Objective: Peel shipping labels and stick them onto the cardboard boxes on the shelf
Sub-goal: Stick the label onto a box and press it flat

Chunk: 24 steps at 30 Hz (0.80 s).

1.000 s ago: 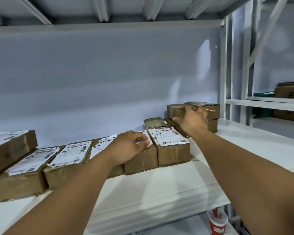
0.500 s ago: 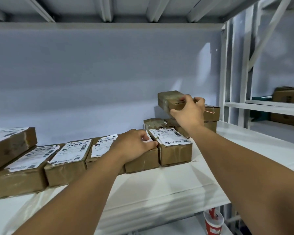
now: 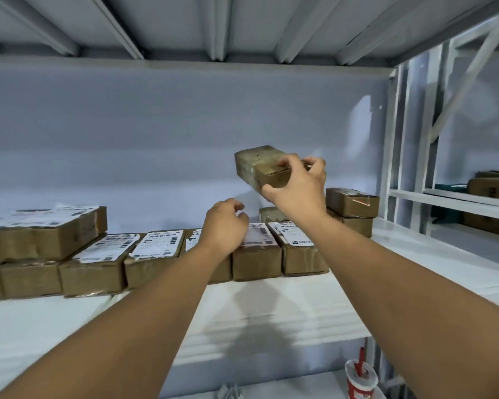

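1. Done, as far as I can judge: several labelled boxes (image 3: 153, 256) lie side by side in a row on the shelf (image 3: 271, 306). One more lies on top of the others at the far left. Each carries a white label (image 3: 159, 243) on its top face.
2. Left to do: the bare box (image 3: 249, 165) now in the air shows no label on the faces I can see. Two stacked boxes (image 3: 352, 204) at the right and one box behind the row (image 3: 270, 214) also look bare. So I think most of the work is finished and only a few boxes remain.
3. The right hand (image 3: 297, 185) grips the bare box, thumb under its near end and fingers over its top. The box is tilted, clear above the shelf and farther away than the row.
4. The left hand (image 3: 225, 223) hovers just over the labelled row. Its fingers are loosely curled and I see nothing in them.
5. Materials: the boxes are flat, brick-shaped brown cardboard, wrapped in wrinkled, slightly shiny tape. The labels are thin white paper with black barcodes. The shelf is smooth and white.
6. A red and white paper cup (image 3: 360, 378) stands on the level below, at the right.
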Each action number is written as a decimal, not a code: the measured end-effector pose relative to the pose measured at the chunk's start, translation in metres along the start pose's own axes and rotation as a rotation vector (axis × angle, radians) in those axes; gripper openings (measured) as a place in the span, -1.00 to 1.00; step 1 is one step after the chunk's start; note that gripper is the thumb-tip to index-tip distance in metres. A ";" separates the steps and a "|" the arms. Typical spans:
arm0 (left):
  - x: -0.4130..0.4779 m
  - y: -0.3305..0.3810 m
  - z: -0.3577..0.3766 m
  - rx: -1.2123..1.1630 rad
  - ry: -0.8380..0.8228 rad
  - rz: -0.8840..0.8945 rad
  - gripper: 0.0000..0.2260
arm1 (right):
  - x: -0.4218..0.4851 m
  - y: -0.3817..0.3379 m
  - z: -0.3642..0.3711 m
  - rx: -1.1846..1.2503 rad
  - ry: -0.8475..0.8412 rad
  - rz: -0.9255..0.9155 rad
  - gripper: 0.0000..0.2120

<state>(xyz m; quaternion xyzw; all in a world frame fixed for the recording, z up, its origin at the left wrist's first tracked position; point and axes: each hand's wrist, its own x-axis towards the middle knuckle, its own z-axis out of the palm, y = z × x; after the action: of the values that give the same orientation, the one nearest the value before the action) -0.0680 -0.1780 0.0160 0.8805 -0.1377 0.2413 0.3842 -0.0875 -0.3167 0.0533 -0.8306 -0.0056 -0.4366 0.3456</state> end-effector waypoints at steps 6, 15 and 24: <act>-0.033 -0.033 -0.056 0.131 0.151 0.051 -0.73 | -0.034 -0.050 0.017 0.145 -0.108 0.048 -0.59; -0.086 -0.099 -0.139 0.668 0.334 0.142 -0.84 | -0.092 -0.128 0.077 0.115 -0.266 0.022 -0.49; -0.100 -0.156 -0.179 0.554 0.361 0.005 -0.80 | -0.128 -0.177 0.138 -0.017 -0.252 -0.012 -0.42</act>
<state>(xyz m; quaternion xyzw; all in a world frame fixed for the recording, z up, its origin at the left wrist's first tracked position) -0.1431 0.0650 -0.0268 0.8941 0.0012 0.4228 0.1480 -0.1222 -0.0647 0.0082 -0.8819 -0.0502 -0.3306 0.3323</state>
